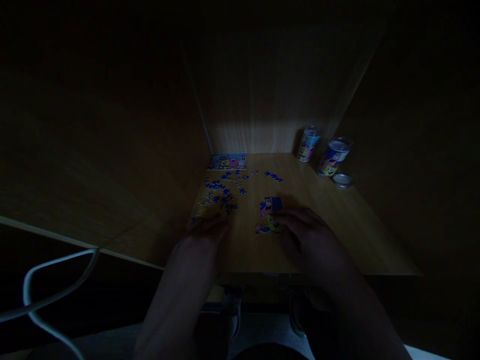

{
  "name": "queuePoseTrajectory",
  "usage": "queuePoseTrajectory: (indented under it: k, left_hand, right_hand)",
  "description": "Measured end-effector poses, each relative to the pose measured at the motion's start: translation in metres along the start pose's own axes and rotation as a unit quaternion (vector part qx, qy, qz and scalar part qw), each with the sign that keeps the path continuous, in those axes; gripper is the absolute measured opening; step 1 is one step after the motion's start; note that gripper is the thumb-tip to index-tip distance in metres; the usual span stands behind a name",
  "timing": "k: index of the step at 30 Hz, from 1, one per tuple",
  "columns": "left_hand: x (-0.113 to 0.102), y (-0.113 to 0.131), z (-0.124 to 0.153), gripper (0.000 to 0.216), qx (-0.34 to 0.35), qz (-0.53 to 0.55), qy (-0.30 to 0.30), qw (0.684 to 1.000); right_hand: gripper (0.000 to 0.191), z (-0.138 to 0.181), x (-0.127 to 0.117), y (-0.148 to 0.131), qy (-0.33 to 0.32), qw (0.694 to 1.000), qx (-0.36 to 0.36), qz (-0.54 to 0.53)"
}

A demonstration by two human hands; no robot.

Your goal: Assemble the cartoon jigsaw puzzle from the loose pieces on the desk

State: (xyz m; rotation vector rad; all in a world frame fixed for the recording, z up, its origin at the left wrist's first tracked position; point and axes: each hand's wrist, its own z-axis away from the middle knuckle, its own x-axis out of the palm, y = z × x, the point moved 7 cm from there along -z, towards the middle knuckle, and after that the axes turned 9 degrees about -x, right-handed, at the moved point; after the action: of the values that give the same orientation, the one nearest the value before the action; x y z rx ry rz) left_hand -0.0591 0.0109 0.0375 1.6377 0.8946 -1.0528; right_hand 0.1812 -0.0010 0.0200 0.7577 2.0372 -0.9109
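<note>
Touching 1 part-built puzzle (270, 204) on front-ctr of desk (243, 255) was R hand (309, 232), pinch unclear; L hand (202, 237) was at many loose pcs (215, 199), couldn't tell finger state; 2 cans (308, 146) + 1 lid (342, 180) sat back R; 1 pic card (227, 162) back L.

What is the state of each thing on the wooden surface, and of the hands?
Puzzle section: partly joined, lying flat
Loose pieces: scattered on the left
Blue strip: pieces seemingly joined
Rectangular picture: lying flat
Far container: upright; closure unclear
Near container: upright; closure unclear
Round lid: lying beside the near container
Left hand: at the loose pieces; grip unclear
Right hand: at the puzzle section; grip unclear
</note>
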Motion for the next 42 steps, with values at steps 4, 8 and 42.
queuePoseTrajectory:
  k: [4, 8, 42]
  left_hand:
    - [0.002, 0.008, 0.000, 0.051, 0.034, 0.017, -0.010, 0.999]
    - [0.008, 0.025, -0.001, 0.038, 0.051, 0.061, -0.012, 0.997]
    - [0.017, 0.023, -0.018, 0.006, 0.016, 0.140, -0.019, 0.990]
  right_hand:
    - [0.034, -0.001, -0.001, -0.001, -0.001, 1.000, -0.001, 0.000]
    - [0.035, -0.001, -0.001, -0.001, 0.000, 1.000, 0.002, 0.000]
    - [0.036, 0.000, 0.000, 0.001, 0.000, 1.000, 0.002, -0.004]
